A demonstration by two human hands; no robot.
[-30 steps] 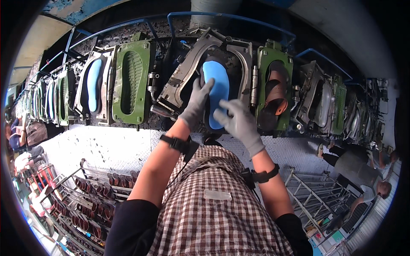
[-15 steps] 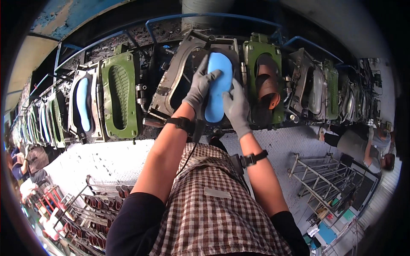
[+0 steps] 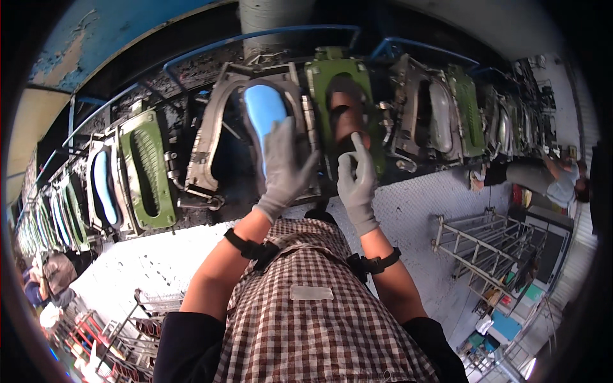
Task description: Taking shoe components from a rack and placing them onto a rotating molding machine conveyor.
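A bright blue insole-shaped piece [image 3: 264,105] lies in the cavity of an open grey metal mould [image 3: 207,137]. My left hand [image 3: 285,169], in a grey glove, is flat over its lower part, fingers stretched and thumb apart; whether the palm presses on it is hidden. To the right, a brown sandal upper [image 3: 345,113] sits on a dark form on the green mould plate [image 3: 332,67]. My gloved right hand [image 3: 357,188] is at the near end of that upper, index finger extended toward it and other fingers partly bent. I see nothing held in it.
Similar moulds line the bench both ways, including a green sole mould [image 3: 148,169] and another blue piece [image 3: 105,185] at left. A blue rail [image 3: 268,32] runs behind. Metal racks [image 3: 485,249] stand at right; people are at both far sides.
Both hands have let go of the blue piece, which now lies in the grey mould. My right hand has moved to the brown upper. The view has shifted along the bench to the right.
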